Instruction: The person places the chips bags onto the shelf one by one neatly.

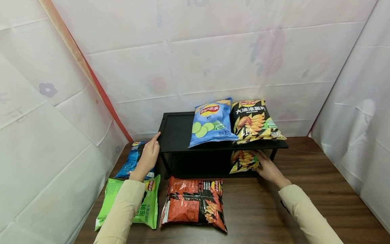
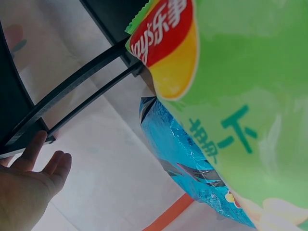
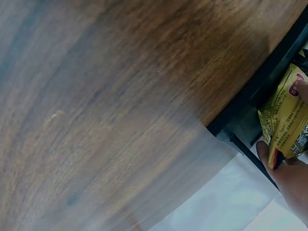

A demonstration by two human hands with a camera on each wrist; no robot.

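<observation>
Though various, six bags point(image 1: 244, 162), one rack point(image 1: 176, 132)

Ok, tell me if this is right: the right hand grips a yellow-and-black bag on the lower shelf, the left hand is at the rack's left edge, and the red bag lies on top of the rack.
Wrong on one point: the red bag lies on the table, in front of the rack, as the head view shows. The rest stands.

From above, my head view faces the back edge of the tabletop point(image 1: 317, 183); my nearer wrist views both catch the black shelf point(image 1: 175, 132).
</observation>
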